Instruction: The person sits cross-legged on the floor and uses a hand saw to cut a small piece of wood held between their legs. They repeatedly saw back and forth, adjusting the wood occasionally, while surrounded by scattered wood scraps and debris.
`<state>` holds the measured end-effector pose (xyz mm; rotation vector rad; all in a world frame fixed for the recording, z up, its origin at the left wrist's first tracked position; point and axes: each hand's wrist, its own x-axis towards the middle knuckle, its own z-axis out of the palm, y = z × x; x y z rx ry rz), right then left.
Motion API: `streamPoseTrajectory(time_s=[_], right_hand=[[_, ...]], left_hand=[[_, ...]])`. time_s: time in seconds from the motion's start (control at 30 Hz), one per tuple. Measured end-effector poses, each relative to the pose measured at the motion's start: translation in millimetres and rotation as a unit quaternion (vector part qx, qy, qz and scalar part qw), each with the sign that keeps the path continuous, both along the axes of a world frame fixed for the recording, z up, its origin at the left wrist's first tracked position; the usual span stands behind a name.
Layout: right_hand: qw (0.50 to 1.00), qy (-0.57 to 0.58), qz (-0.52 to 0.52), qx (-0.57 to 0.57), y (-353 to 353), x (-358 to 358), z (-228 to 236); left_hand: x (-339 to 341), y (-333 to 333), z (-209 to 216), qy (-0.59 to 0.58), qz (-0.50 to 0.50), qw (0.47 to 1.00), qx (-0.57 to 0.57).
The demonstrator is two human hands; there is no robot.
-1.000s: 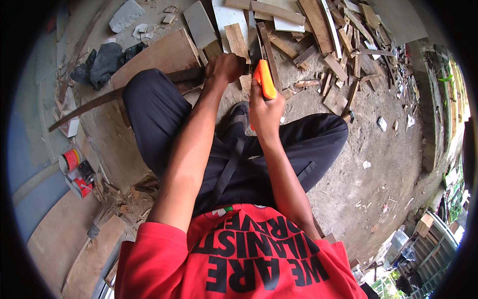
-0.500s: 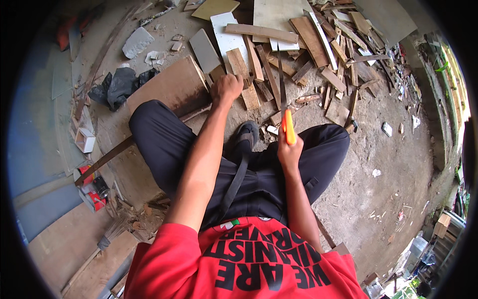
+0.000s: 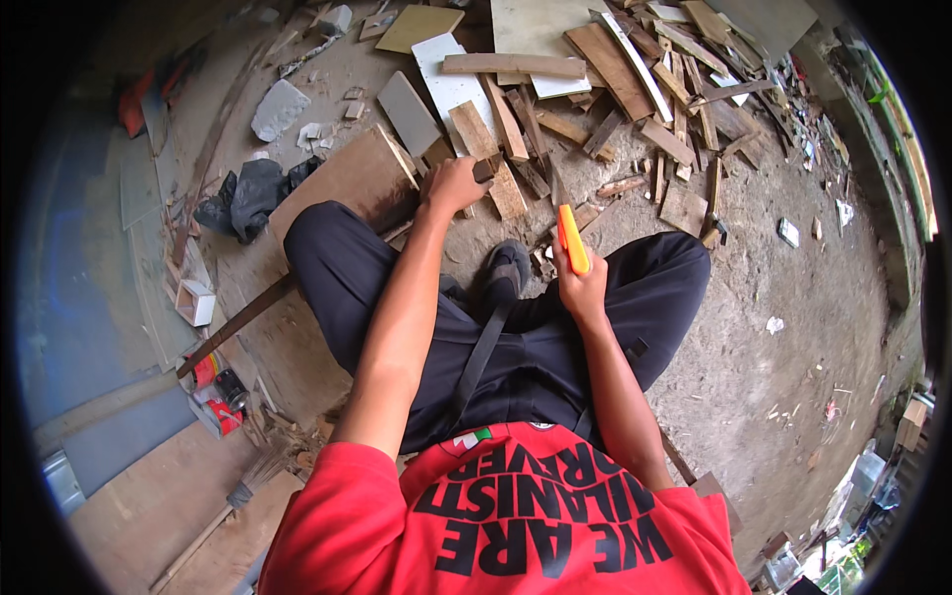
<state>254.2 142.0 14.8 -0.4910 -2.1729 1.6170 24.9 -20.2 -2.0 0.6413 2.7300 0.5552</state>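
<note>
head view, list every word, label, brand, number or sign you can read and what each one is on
Red shirt: large black capitals, upside down and legible; I won't copy the wording.
Red-and-white container at left: markings too small to read.
Round emblem at the waist: too small to read.
Orange handle in the right hand: no lettering can be made out.
</note>
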Motion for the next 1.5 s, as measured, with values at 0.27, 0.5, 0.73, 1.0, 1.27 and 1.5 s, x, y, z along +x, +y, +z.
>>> streamPoseTrajectory(time_s=[0.27,0.5,0.73,1.0,1.27,1.5], right_hand=[[0.997,0.036,0.070,0.013,-32.0,28.5,37.3],[0.995,0.010,0.096,0.020,-38.0,36.8,32.5],[0.996,0.016,0.085,0.011,-42.0,38.0,38.7],[0.997,-0.007,0.075,0.008,-40.7,47.6,41.8],[0.995,-0.006,0.097,0.000,-45.1,47.9,45.7],[0.997,-0.009,0.079,0.006,-40.1,52.3,42.2]], left_hand=[[-3.1,6.4,-1.1,0.007,0.010,0.995,-0.099],[-0.2,8.2,5.9,-0.017,0.010,0.995,-0.093],[-3.8,3.0,-4.4,-0.011,0.033,0.995,-0.088],[1.0,6.3,4.5,-0.037,0.039,0.996,-0.067],[-25.1,-14.0,-69.0,0.031,0.020,0.992,-0.123],[-18.7,4.2,-55.0,0.045,-0.054,0.985,-0.159]])
